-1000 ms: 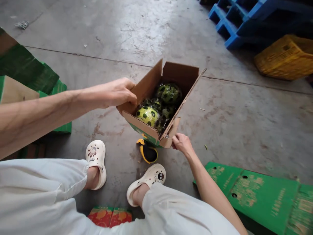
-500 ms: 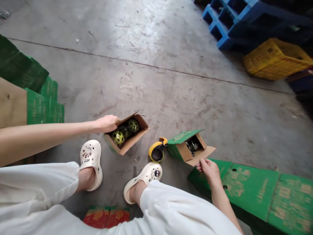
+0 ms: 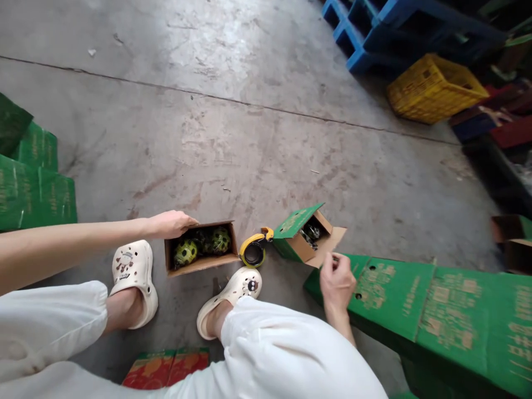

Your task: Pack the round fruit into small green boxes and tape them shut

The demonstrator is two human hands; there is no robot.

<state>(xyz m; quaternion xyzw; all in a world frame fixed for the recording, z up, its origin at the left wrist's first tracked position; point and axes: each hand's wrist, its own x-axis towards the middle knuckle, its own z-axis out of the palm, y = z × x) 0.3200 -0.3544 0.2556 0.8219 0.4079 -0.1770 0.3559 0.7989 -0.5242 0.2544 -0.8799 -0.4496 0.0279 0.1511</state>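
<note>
My left hand (image 3: 173,224) pinches the upper rim of an open cardboard box (image 3: 208,265). Inside it lie dark, glossy wrapped pieces and round yellow-green ones with dark spots, such as this ball (image 3: 185,252). My right hand (image 3: 337,281) is curled closed at the flap edge of a second, green box (image 3: 297,224), whose flaps stand apart over something dark in clear film. Whether its fingers grip the flap is hidden. A yellow tape dispenser (image 3: 254,249) rests on the floor between both boxes.
Green cartons (image 3: 415,299) line the right side, and more green cartons (image 3: 37,191) stand at left. Red boxes (image 3: 166,368) sit below my legs. A yellow crate (image 3: 432,91) and blue pallets (image 3: 374,33) are at the upper right. My shoes (image 3: 133,277) flank the left box.
The left box has swung from a slant to nearly level, moving closer to my feet with my left hand on its rim. My right hand has curled tighter by the flap. The view has shifted right.
</note>
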